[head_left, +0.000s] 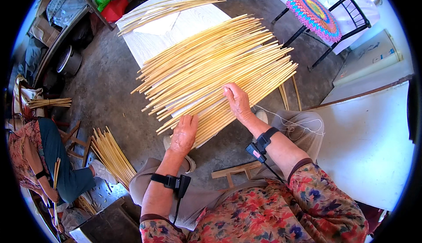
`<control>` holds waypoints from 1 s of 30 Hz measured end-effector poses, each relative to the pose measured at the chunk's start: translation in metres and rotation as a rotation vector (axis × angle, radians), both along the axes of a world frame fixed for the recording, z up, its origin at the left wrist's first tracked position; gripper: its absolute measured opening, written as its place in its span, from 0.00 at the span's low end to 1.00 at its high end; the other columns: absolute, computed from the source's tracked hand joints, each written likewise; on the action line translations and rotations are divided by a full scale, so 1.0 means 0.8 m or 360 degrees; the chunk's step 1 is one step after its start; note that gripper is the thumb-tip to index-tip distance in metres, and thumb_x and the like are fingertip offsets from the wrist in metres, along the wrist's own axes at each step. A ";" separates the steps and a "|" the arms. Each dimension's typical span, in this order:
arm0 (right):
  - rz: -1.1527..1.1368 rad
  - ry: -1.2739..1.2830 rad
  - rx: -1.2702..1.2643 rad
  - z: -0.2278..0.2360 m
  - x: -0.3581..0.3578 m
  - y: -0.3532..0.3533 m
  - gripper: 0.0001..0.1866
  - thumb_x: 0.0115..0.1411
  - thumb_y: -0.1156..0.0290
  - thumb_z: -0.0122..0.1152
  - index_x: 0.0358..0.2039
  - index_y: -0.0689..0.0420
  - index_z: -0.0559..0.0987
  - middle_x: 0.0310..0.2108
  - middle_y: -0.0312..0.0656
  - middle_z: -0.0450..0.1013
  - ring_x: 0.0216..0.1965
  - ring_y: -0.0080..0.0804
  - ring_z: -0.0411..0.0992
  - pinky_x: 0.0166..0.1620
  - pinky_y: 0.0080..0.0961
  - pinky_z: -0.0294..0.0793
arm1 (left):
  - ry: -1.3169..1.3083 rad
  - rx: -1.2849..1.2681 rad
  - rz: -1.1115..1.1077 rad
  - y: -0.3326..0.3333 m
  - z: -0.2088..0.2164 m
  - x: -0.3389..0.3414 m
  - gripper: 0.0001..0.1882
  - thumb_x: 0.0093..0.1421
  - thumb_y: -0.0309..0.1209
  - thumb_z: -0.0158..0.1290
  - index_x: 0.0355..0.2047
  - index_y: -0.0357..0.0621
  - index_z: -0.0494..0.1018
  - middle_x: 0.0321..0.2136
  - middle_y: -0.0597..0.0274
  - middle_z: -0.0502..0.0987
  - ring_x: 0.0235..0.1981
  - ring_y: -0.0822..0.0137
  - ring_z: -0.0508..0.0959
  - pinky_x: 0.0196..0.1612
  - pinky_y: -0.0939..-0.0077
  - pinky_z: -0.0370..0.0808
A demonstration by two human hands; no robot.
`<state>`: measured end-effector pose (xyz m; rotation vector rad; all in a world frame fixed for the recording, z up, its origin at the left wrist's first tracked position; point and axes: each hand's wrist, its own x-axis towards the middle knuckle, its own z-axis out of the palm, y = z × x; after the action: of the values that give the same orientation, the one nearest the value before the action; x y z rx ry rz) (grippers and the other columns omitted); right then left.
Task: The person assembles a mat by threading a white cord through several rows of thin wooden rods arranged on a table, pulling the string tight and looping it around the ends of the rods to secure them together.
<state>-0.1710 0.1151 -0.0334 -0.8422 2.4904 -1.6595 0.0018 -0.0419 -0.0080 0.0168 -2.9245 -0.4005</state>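
A wide mat-like row of straw-yellow stalks lies side by side over a white board and reaches toward my lap. My left hand is closed on stalks at the left part of the near edge, its fingertips bent over them. Farther right and a little higher, my right hand is over the stalks with thumb and fingers pinched together; what they hold, if anything, is hidden. Thin white string crosses the stalks near my right hand and trails in loose loops over my right knee.
Loose stalks lie on the far part of the white board. Beside my left leg rests a stalk bundle. Another person sits at left, holding stalks. A chair with a colourful cushion stands far right; a white panel is at right.
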 end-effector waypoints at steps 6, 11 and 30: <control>0.0009 0.0064 0.0054 0.025 -0.005 0.012 0.05 0.56 0.73 0.58 0.34 0.56 0.79 0.26 0.41 0.72 0.28 0.36 0.72 0.32 0.28 0.71 | 0.0026 0.0170 0.0058 -0.002 -0.007 0.003 0.13 0.54 0.24 0.51 0.41 0.41 0.69 0.32 0.54 0.68 0.37 0.52 0.71 0.38 0.61 0.72; 0.0123 0.0393 0.0349 0.082 0.035 0.033 0.05 0.52 0.75 0.63 0.32 0.55 0.81 0.24 0.42 0.69 0.26 0.37 0.69 0.30 0.28 0.68 | 0.0061 0.0276 0.0064 -0.004 -0.004 0.002 0.12 0.53 0.24 0.53 0.40 0.41 0.70 0.31 0.54 0.69 0.37 0.52 0.71 0.38 0.61 0.72; 0.0196 0.0749 0.0746 0.038 0.060 0.020 0.08 0.45 0.77 0.64 0.27 0.55 0.74 0.23 0.41 0.70 0.28 0.40 0.72 0.30 0.33 0.72 | 0.0128 0.0361 0.0081 -0.004 -0.002 0.002 0.11 0.53 0.23 0.53 0.38 0.42 0.70 0.32 0.54 0.69 0.38 0.52 0.72 0.39 0.61 0.72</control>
<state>-0.1227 0.1308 -0.0029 -1.3977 2.8581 -0.8445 0.0034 -0.0453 -0.0095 0.1036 -2.7783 -0.7044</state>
